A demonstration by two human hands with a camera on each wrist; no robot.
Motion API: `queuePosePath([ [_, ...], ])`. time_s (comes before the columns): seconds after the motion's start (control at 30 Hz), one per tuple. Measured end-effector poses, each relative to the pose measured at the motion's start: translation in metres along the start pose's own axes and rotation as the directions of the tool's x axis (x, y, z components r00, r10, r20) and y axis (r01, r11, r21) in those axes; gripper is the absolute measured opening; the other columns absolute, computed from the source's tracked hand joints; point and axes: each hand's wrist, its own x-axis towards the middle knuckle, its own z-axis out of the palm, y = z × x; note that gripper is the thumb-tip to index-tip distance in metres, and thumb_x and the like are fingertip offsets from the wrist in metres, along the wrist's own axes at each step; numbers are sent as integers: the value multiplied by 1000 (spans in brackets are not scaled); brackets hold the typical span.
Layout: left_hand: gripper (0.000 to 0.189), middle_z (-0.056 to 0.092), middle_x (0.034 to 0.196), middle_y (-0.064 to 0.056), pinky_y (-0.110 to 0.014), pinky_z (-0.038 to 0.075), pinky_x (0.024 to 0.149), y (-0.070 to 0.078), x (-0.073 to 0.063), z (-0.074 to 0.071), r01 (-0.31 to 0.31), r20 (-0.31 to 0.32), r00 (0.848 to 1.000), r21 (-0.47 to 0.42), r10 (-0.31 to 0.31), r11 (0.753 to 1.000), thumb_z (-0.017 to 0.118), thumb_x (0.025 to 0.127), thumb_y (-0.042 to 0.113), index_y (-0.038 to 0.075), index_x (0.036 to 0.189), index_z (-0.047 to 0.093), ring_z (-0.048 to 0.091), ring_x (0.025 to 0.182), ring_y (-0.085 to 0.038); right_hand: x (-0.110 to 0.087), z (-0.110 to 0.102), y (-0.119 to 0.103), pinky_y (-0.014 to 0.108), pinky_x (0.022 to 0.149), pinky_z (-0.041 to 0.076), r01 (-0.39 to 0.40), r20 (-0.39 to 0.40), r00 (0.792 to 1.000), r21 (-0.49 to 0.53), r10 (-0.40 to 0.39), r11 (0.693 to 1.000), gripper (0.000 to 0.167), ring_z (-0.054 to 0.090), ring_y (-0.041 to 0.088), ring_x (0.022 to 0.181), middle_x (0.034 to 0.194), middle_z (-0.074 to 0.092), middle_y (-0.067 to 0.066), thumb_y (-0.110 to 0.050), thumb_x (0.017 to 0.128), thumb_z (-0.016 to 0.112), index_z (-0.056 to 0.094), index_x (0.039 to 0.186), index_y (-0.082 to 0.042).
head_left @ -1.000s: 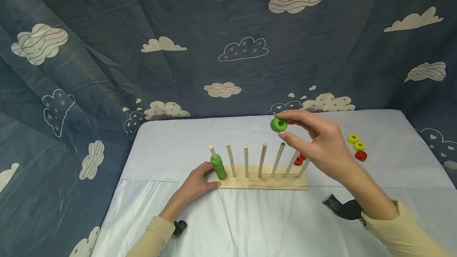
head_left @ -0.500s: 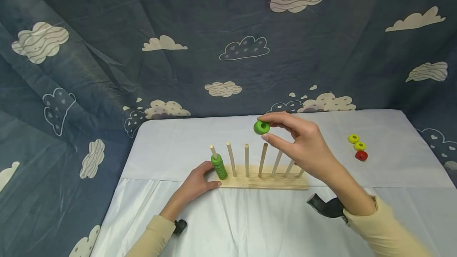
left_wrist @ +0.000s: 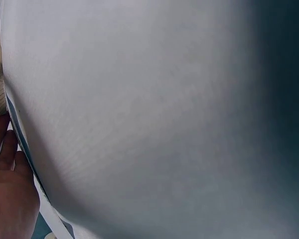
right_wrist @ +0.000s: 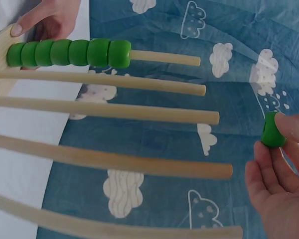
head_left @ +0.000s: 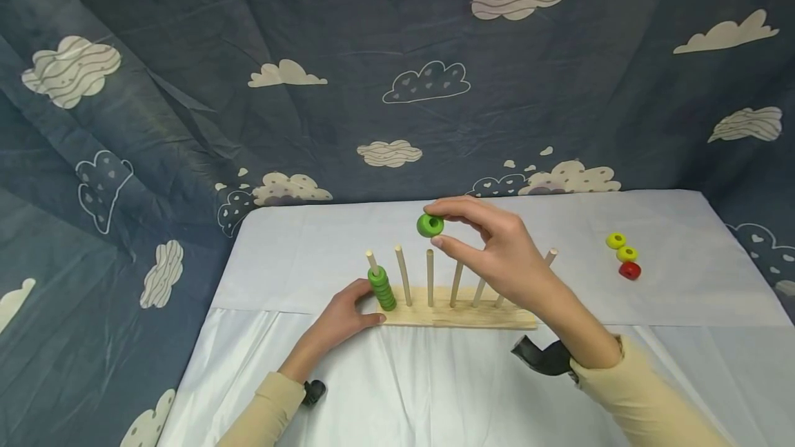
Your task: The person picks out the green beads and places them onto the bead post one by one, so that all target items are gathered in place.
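My right hand (head_left: 497, 243) pinches a green bead (head_left: 430, 225) between thumb and fingertips, its hole showing. It is held above the pegs of a wooden peg stand (head_left: 484, 318). On the leftmost peg sits a stack of several green beads (head_left: 381, 288), the peg's tip bare above them. My left hand (head_left: 344, 319) grips the left end of the stand's base, thumb at the front edge. In the right wrist view, the bead (right_wrist: 273, 130) is apart from the peg tips. The left wrist view shows only the fingers (left_wrist: 7, 149) at the base's end.
Two yellow beads (head_left: 622, 247) and a red bead (head_left: 630, 270) lie on the white cloth (head_left: 683, 295) to the right. The other pegs in sight carry no beads; my right hand and forearm cover part of the right side. A dark cloud-patterned curtain (head_left: 348, 33) hangs behind the table.
My right hand has moved left with the green bead, from above the right-hand pegs to above the third peg from the left. The left hand has stayed on the base.
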Motion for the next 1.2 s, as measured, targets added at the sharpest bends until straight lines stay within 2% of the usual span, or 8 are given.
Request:
queuePosePath([
  [0.2, 62, 65, 147, -6, -54, 39, 128, 0, 1, 0, 0, -1, 1000, 2, 0, 1000, 84, 87, 22, 13, 144, 63, 53, 148, -32, 8, 8, -5, 19, 108, 55, -25, 34, 999, -20, 26, 999, 40, 67, 9, 119, 130, 71, 5, 4, 91, 80, 72, 129, -7],
  [0.37, 62, 65, 147, -6, -54, 39, 128, 0, 1, -1, -2, 2, 1000, -2, 2, 1000, 84, 87, 21, 13, 145, 63, 53, 148, -32, 13, 14, -6, 26, 111, 55, -40, 62, 997, -15, 41, 999, 37, 67, 12, 121, 128, 72, 0, 0, 92, 80, 73, 127, -11],
  [0.5, 62, 65, 147, -7, -55, 40, 127, 1, 0, -1, -6, 0, 1000, 2, 6, 1000, 84, 87, 21, 12, 145, 63, 54, 147, -33, 17, 19, -5, 30, 113, 55, -35, 84, 996, -10, 35, 999, 37, 68, 14, 121, 126, 73, -1, 0, 91, 81, 74, 125, -12],
  [0.63, 62, 65, 146, -8, -54, 41, 127, 1, 0, -2, -10, 0, 1000, 0, 10, 1000, 84, 87, 20, 12, 145, 63, 55, 146, -33, 22, 23, -4, 34, 111, 57, -17, 104, 994, -49, 22, 999, 37, 70, 15, 121, 125, 73, -3, -2, 91, 81, 74, 125, -14],
  [0.77, 61, 65, 146, -7, -54, 41, 127, 0, 0, -2, -15, 3, 1000, -10, 15, 1000, 84, 88, 20, 13, 145, 63, 55, 147, -32, 26, 27, -5, 37, 107, 58, -12, 133, 991, -88, 24, 996, 36, 70, 15, 119, 124, 74, -5, -5, 92, 81, 74, 125, -15],
  [1.2, 59, 66, 145, -5, -54, 40, 127, -1, 0, -1, -23, 3, 1000, -3, 23, 1000, 84, 88, 20, 15, 144, 65, 54, 147, -31, 39, 39, -6, 37, 103, 59, -32, 238, 970, -101, 55, 994, 35, 71, 11, 110, 116, 77, -5, -6, 90, 84, 76, 123, -14],
])
